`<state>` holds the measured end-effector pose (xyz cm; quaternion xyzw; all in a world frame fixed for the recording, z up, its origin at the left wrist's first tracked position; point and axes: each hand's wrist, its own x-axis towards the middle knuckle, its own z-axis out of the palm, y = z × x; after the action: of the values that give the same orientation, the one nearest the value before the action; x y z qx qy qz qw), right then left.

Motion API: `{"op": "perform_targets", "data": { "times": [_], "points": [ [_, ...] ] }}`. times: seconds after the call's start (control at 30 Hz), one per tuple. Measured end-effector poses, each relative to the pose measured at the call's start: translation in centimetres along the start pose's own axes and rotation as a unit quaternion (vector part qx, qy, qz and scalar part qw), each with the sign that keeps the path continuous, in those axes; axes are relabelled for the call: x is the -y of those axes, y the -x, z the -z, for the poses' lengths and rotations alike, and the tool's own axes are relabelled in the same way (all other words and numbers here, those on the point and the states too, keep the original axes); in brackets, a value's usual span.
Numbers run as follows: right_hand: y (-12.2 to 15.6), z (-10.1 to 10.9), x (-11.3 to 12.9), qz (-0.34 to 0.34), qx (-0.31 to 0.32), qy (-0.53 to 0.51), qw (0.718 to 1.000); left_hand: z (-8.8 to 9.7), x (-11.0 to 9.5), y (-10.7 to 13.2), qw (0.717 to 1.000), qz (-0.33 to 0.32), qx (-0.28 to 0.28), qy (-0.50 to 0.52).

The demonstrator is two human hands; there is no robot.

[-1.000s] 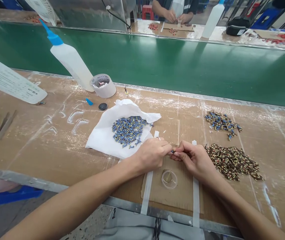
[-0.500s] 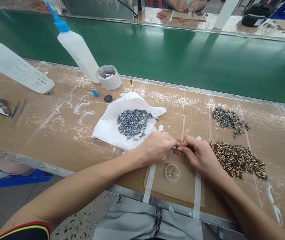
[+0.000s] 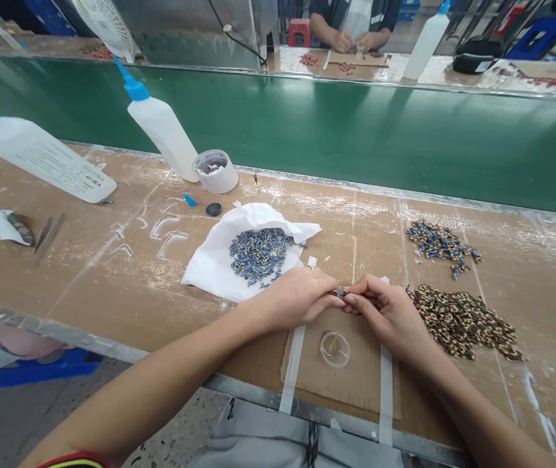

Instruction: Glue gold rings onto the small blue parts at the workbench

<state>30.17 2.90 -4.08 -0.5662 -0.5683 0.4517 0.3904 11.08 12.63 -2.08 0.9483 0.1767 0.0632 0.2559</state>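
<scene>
Small blue-and-brown piece (image 3: 339, 293) held at the fingertips of the person's left hand (image 3: 300, 296) and right hand (image 3: 389, 313), both pinched narrow on it, beyond a clear round dish (image 3: 335, 363). Farther left, blue pieces (image 3: 258, 253) heaped on a white sheet (image 3: 209, 263); right, a blue-and-brown pile (image 3: 436, 242), far, and a brown pile (image 3: 460, 322), nearer

The cardboard-covered worktop (image 3: 126, 279) looks matt, with glossy smears (image 3: 173, 244) left of centre. The upper-left printed bottle (image 3: 46, 159) is smooth, translucent plastic; the central sheet (image 3: 209, 260), creased matt paper; the lower-centre dish (image 3: 326, 356), clear shiny plastic. The upper green strip (image 3: 356, 130) is smooth, semi-glossy.
</scene>
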Motion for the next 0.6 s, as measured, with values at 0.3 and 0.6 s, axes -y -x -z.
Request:
{"op": "perform_targets", "data": {
  "times": [0.3,0.6],
  "points": [
    [-0.8,8.8,-2.9,-0.002,-0.395,0.111,0.912,2.3,4.5,0.3,0.97,0.126,-0.189,-0.091],
    [-0.8,11.1,-3.4,-0.019,-0.481,0.26,0.837,1.8,3.8,-0.3,0.964,0.115,-0.178,-0.162]
  ]
}}
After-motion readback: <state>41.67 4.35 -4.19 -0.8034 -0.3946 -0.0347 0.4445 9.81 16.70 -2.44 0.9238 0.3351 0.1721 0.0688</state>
